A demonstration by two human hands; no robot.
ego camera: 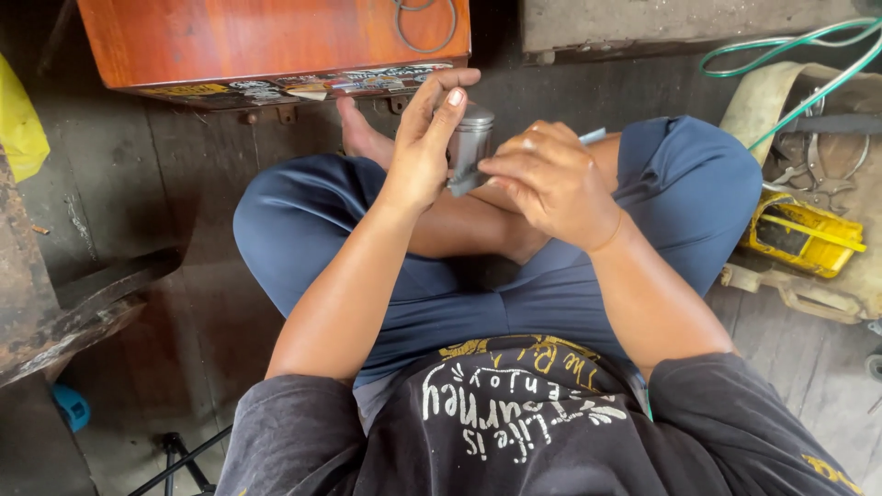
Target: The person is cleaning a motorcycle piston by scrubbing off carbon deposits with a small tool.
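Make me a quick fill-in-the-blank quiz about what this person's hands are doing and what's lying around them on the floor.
1. The left hand holds a small ____-coloured metal cylinder.
2. The right hand touches the cylinder's ____ end.
3. The person sits cross-legged in ____ trousers.
4. Ahead of the knees stands an ____ wooden box.

Missing words: silver; lower; blue; orange

An orange wooden box [276,41] with stickers along its lower edge stands at the top of the floor [193,321], a wire ring [424,26] lying on it. At the right edge, a green hose [790,46] curls above a yellow container [801,237]. A yellow bag [18,124] shows at the left edge, a blue object [70,406] lower left.
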